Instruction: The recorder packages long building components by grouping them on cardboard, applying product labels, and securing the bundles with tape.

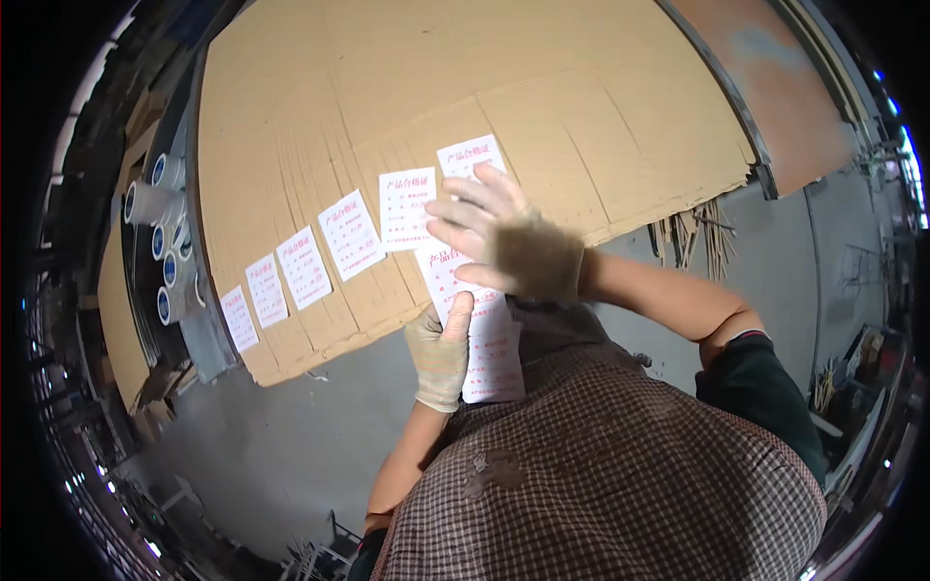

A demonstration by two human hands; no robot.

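Observation:
My left hand [439, 351], in a worn light glove, grips a stack of white paper slips with red print [489, 344] against my chest. My right hand [504, 242], also gloved, hovers with fingers spread over the top of that stack and the nearest laid-out slip [469, 156]. Several more white slips [351, 233] lie in a curved row on a large flat sheet of brown cardboard [407, 87], running from the centre down to the left edge [238, 317]. My checked apron fills the lower middle of the view.
Several rolls of clear tape [167, 232] stand in a row along the left edge of the cardboard. Thin wooden sticks [693, 237] lie at the cardboard's right corner. Grey concrete floor [291, 436] lies below; a rust-coloured panel [775, 87] is at the upper right.

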